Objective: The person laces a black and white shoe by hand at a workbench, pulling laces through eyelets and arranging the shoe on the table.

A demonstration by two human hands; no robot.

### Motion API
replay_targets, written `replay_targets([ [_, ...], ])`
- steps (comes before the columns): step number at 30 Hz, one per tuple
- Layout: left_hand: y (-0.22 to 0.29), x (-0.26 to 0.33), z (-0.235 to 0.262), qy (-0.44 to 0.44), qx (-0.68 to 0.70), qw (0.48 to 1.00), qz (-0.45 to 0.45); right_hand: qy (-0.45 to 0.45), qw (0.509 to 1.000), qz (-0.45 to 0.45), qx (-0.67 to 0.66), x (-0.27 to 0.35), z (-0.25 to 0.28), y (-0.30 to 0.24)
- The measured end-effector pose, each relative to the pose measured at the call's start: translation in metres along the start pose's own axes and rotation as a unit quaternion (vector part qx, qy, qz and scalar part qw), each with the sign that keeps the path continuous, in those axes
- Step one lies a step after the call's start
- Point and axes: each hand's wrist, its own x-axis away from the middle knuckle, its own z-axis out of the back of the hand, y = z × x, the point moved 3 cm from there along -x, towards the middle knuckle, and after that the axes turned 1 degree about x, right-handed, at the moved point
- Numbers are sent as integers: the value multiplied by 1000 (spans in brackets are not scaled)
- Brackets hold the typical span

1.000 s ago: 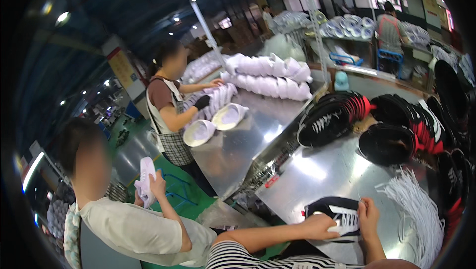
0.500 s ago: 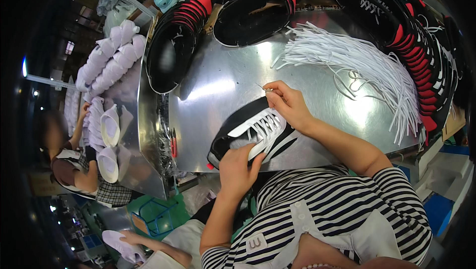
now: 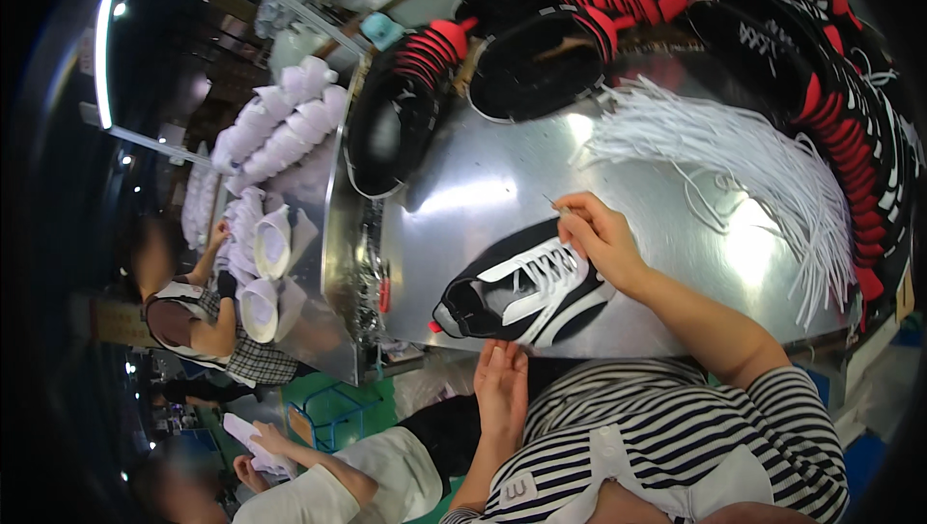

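Observation:
A black shoe upper (image 3: 473, 316) with white lacing (image 3: 541, 283) and a red heel tab lies near the front edge of the metal table (image 3: 454, 234), its opening facing up. My right hand (image 3: 608, 244) is closed over its toe end, pinching a thin pointed metal tool (image 3: 551, 202) whose tip pokes out past the fingers. The tool's other end is hidden in the hand. Below the shoe, at the table edge, my left hand (image 3: 501, 389) has its fingers stretched out, holding nothing visible. The fingertips are close against the shoe's side.
White laces (image 3: 734, 157) lie in a big bundle at the right. Stacked black and red shoe uppers (image 3: 396, 128) ring the table's back and right side. A red-handled tool (image 3: 384, 295) rests by the left edge. Two people work at the left near white uppers (image 3: 272, 244).
My left hand has let go of the shoe's side and moved down to the table edge. The right hand stays at the toe with the tool. The whole view has shifted.

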Motion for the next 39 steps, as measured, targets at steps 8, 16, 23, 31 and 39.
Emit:
replay_targets([
  [8, 107, -46, -129, -211, -97, 948, -216, 1, 980, -55, -191, -16, 19, -16],
  [16, 129, -246, -154, 42, -695, 534, -480, 99, 995, -31, -1, -35, 53, 41],
  [23, 131, -455, -132, 7, -712, 507, -485, 30, 984, -65, 162, -35, 39, 29],
  [31, 72, -387, -158, -106, -604, 592, -523, 44, 970, -57, 233, -32, 52, 22],
  [39, 54, -384, -179, 10, -644, 682, -347, 18, 979, 1, 203, -37, 33, 29],
])
